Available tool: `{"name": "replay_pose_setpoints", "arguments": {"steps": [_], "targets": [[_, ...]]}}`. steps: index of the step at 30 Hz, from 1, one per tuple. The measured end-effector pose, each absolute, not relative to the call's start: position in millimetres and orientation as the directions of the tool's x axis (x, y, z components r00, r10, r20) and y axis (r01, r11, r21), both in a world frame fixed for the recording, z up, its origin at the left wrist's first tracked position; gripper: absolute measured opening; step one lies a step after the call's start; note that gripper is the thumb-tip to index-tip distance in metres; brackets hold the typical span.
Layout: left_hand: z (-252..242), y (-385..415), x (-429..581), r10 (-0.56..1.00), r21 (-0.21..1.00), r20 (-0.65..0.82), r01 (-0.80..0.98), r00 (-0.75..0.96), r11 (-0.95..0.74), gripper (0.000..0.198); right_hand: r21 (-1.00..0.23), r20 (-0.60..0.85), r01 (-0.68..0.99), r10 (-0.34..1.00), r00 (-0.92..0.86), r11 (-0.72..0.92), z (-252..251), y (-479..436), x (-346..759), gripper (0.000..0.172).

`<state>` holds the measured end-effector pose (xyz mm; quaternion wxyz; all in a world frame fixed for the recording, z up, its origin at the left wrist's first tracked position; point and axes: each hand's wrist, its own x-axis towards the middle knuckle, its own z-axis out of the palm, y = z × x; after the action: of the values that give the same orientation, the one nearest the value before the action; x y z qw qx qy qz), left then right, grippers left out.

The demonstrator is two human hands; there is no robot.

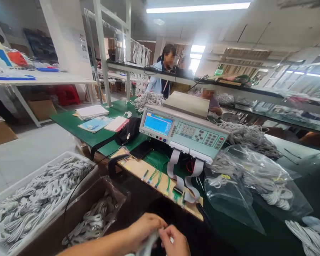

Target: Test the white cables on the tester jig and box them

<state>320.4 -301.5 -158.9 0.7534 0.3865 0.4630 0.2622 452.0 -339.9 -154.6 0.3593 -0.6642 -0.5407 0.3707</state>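
Note:
At the bottom of the head view, my left hand [145,229] is closed on a white cable bundle [150,244], which is blurred and partly hidden. Fingers pinched, my right hand [174,241] meets the left one at the same cable, and a small white end shows between its fingers. Beyond both hands lies a wooden board [164,183] with small connectors and green wires. Grey ribbon cables [173,165] run from this board up to a bench tester [185,129] with a lit blue screen.
At left stand a white bin [69,154] and a lined box [120,202], both holding coiled cables. Clear plastic bags [229,192] of cables lie at right on the green table [69,117]. A black bag [129,131] and papers [92,112] are behind. Across the shelf [186,76] are two people.

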Motion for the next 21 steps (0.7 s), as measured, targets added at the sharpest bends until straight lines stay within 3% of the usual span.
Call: {"name": "replay_pose_setpoints", "arguments": {"steps": [3,5,8,10,13,15,17,19,21], "targets": [[-169.6,-294.7,278.4,0.838,0.905,-0.372,0.358,0.399,0.231,0.008,-0.919,-0.247,0.295,0.966,0.081,-0.26,-148.1,-340.1,450.6,0.032],[-173.2,-292.1,262.0,0.828,0.885,-0.38,0.421,0.412,0.196,0.007,-0.917,-0.395,0.025,0.913,0.098,-0.399,-145.4,-333.9,450.1,0.032],[-168.3,-294.9,268.2,0.705,0.904,-0.417,0.341,0.574,0.257,0.026,-0.833,-0.511,-0.304,0.853,0.102,-0.463,-145.9,-321.7,445.8,0.033],[-160.1,-299.3,286.8,0.579,0.904,-0.398,0.196,0.712,0.38,0.032,-0.817,-0.496,-0.388,0.863,0.093,-0.427,-146.2,-315.5,443.2,0.032],[-151.3,-302.5,315.1,0.555,0.822,-0.369,-0.016,0.746,0.569,0.036,-0.913,-0.371,-0.258,0.905,0.209,-0.315,-142.7,-313.2,448.0,0.03],[-150.3,-301.0,326.1,0.588,0.767,-0.426,-0.071,0.688,0.638,0.037,-0.976,-0.194,0.028,0.925,0.328,-0.214,-138.1,-317.2,456.6,0.028],[-151.0,-298.7,331.1,0.618,0.725,-0.477,-0.119,0.625,0.679,0.038,-0.943,-0.016,0.304,0.931,0.365,-0.135,-133.4,-325.0,464.9,0.025],[-150.9,-298.1,333.9,0.686,0.723,-0.457,-0.213,0.566,0.657,0.039,-0.902,0.033,0.415,0.94,0.341,-0.119,-129.6,-334.2,468.8,0.022],[-149.4,-299.8,337.4,0.749,0.745,-0.392,-0.294,0.534,0.6,0.039,-0.9,-0.015,0.412,0.954,0.3,-0.143,-127.5,-342.2,468.3,0.021]]}}
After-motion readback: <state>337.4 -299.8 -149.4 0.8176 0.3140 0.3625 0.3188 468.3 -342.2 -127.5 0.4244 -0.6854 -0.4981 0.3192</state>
